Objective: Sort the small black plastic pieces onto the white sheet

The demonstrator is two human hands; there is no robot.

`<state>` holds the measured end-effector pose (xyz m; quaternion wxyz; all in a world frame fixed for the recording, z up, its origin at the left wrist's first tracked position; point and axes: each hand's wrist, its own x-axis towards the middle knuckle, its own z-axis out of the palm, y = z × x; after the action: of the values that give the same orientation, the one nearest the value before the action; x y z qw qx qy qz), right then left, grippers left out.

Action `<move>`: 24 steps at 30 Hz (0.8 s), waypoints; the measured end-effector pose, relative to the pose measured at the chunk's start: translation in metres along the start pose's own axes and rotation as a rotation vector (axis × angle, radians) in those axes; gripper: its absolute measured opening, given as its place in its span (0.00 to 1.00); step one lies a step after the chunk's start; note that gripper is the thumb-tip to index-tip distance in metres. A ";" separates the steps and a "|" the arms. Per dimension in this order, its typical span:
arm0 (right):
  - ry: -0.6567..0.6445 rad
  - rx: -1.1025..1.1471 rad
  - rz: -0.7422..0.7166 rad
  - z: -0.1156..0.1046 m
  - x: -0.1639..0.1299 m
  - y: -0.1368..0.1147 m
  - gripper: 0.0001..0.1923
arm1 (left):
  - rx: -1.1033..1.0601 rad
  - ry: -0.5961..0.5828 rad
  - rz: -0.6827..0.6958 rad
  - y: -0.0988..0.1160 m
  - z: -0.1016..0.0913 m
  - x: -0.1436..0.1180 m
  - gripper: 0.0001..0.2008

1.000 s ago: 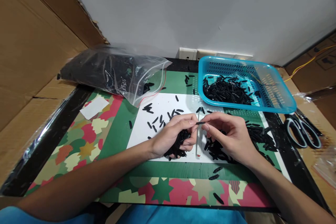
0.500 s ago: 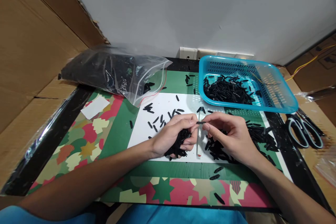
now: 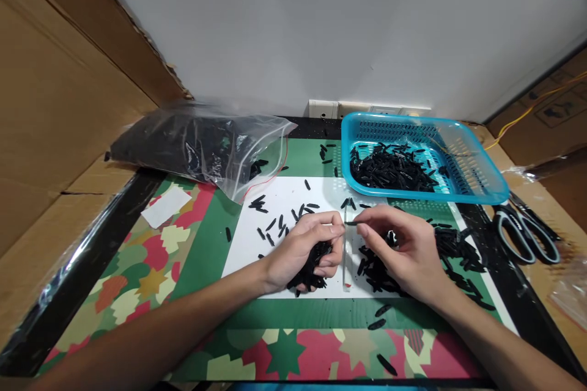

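My left hand [image 3: 300, 241] is curled around a handful of small black elongated pieces [image 3: 313, 266], its thumb resting against the forefinger. Between thumb and forefinger, my right hand [image 3: 408, 250] pinches a single black piece [image 3: 351, 223]. The piece's left end is at the left fingertips; whether they touch it I cannot tell. Under the hands lies a white sheet [image 3: 243, 256] with loose black pieces [image 3: 270, 229] scattered on it. A thin clear strip [image 3: 347, 263] stands between the hands on the sheet. Beneath and beside the right hand spreads a pile of pieces [image 3: 458, 250].
A blue plastic basket [image 3: 498, 186] at the back right holds many black pieces. At the back left lies a clear zip bag [image 3: 183, 140] full of dark contents. Scissors [image 3: 527, 235] lie at the right edge, a white paper slip [image 3: 166, 206] at left. Cardboard [image 3: 68, 73] walls the left side.
The view has tilted slightly upward, so things sit lower in the picture. The pinched piece has shifted a little rightward from the left fingertips with the right hand.
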<state>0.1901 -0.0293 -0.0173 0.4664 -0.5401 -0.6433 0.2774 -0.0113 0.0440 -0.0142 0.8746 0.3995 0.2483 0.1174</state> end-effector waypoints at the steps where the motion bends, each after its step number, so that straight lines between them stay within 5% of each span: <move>1: 0.071 -0.089 -0.099 -0.002 0.000 0.001 0.03 | -0.002 0.001 -0.002 0.000 0.000 0.000 0.12; 5: 0.373 -0.482 -0.393 -0.024 0.007 0.009 0.08 | -0.031 -0.003 0.000 -0.002 -0.002 0.000 0.12; 10: 0.585 -0.635 -0.126 -0.053 0.022 0.023 0.06 | -0.038 -0.022 0.000 -0.004 -0.004 -0.001 0.13; 17: 0.431 -0.503 -0.210 -0.041 0.022 0.017 0.05 | -0.014 -0.023 -0.045 -0.006 -0.005 -0.002 0.19; 24: -0.145 -0.160 -0.373 0.008 0.001 -0.007 0.11 | 0.056 0.050 0.072 -0.009 0.006 -0.001 0.19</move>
<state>0.1803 -0.0289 -0.0143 0.4180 -0.4255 -0.7839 0.1723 -0.0088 0.0337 -0.0177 0.8518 0.4295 0.2587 0.1518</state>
